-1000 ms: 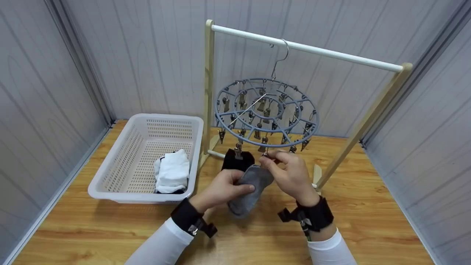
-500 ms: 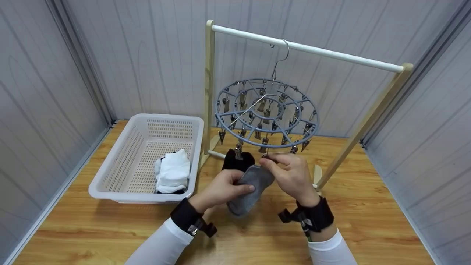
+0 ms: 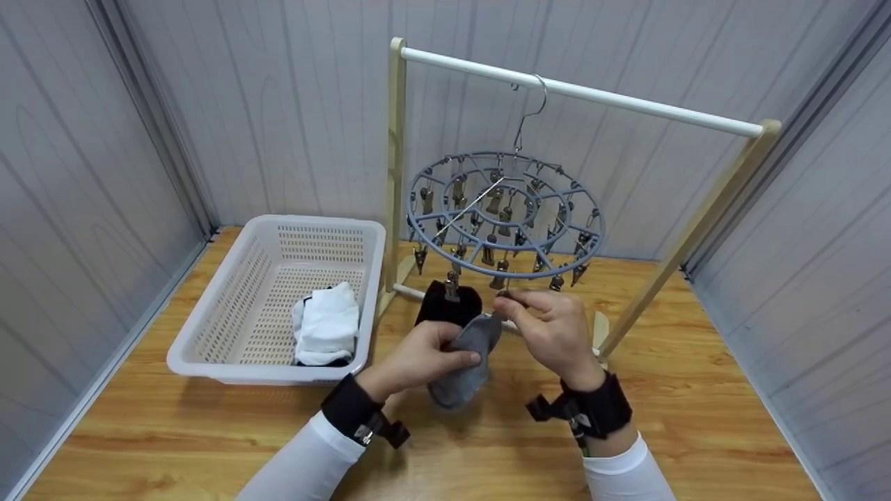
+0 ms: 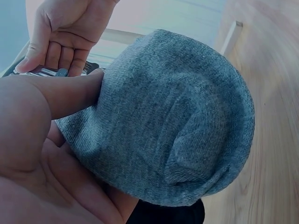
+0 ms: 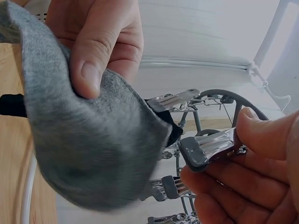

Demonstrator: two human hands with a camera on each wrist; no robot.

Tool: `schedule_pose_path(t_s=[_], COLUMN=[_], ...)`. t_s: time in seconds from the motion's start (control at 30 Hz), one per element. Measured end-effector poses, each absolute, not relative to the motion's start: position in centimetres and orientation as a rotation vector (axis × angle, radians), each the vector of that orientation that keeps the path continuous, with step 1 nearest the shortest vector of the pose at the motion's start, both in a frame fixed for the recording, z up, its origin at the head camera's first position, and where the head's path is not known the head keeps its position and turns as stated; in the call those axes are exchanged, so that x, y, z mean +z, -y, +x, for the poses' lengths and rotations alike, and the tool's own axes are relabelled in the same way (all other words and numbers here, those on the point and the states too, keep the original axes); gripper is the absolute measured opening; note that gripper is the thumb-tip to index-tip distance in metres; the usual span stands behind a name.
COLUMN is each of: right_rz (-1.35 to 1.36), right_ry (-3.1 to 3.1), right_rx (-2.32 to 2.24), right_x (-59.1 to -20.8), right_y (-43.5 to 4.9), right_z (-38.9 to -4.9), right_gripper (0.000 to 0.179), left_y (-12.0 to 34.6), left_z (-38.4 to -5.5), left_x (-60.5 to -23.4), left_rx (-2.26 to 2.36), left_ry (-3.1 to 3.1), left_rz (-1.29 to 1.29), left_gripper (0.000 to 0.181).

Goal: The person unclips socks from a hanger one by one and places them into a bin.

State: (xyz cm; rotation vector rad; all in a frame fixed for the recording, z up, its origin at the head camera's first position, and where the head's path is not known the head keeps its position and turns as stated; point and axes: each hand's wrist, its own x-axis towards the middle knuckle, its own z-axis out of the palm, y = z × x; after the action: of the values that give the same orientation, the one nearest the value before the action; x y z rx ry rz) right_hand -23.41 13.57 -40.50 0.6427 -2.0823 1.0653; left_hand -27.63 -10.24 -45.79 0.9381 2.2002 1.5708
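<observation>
My left hand (image 3: 418,358) pinches a grey sock (image 3: 456,386) between thumb and fingers, and the sock hangs toward the table. In the left wrist view the sock (image 4: 140,107) fills the middle. Thumb and fingers of my right hand (image 3: 550,330) pinch a metal clip (image 5: 208,149) that dangles from the round blue-grey hanger (image 3: 508,275). Between that clip and the sock's edge a small gap shows in the right wrist view. A black sock (image 3: 435,306) hangs from a neighbouring clip (image 3: 452,280), just behind my left hand and partly hidden.
A white perforated basket (image 3: 188,365) stands at the left, with folded white socks (image 3: 327,323) and something dark beneath them. The hanger hooks over the white bar (image 3: 626,99) of a wooden-legged rack. Several more clips dangle around the hanger. Panelled walls enclose the wooden table (image 3: 696,417).
The grey sock's upper right edge has shifted left, away from my right hand, opening a gap there. Both hands have stayed in nearly the same place.
</observation>
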Motion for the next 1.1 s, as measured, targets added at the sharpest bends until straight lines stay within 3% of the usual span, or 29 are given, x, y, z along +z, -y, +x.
schedule_pose_path(t_s=[0.27, 0.53, 0.9, 1.1], right_rz=[0.604, 0.524, 0.498, 0.476], right_ry=[2.101, 2.157, 2.164, 2.173], right_rx=[1.06, 1.122, 1.018, 0.963], right_x=[-40.3, -40.1, -39.6, -39.0], right_y=[-13.4, -13.2, -13.1, -13.0], right_z=[-23.2, -22.9, -22.3, -21.6], right_gripper=[0.01, 0.008, 0.023, 0.022], left_y=[10.4, 10.4, 10.5, 10.5], left_z=[-27.7, -27.7, -27.8, -27.8], left_x=[-45.8, -45.7, -45.7, -45.7], left_rx=[1.526, 1.549, 1.545, 1.533], left_ry=[-2.26, -2.226, -2.235, -2.247], left_rz=[0.988, 0.981, 0.98, 0.974], left_gripper=[0.03, 0.033, 0.037, 0.034])
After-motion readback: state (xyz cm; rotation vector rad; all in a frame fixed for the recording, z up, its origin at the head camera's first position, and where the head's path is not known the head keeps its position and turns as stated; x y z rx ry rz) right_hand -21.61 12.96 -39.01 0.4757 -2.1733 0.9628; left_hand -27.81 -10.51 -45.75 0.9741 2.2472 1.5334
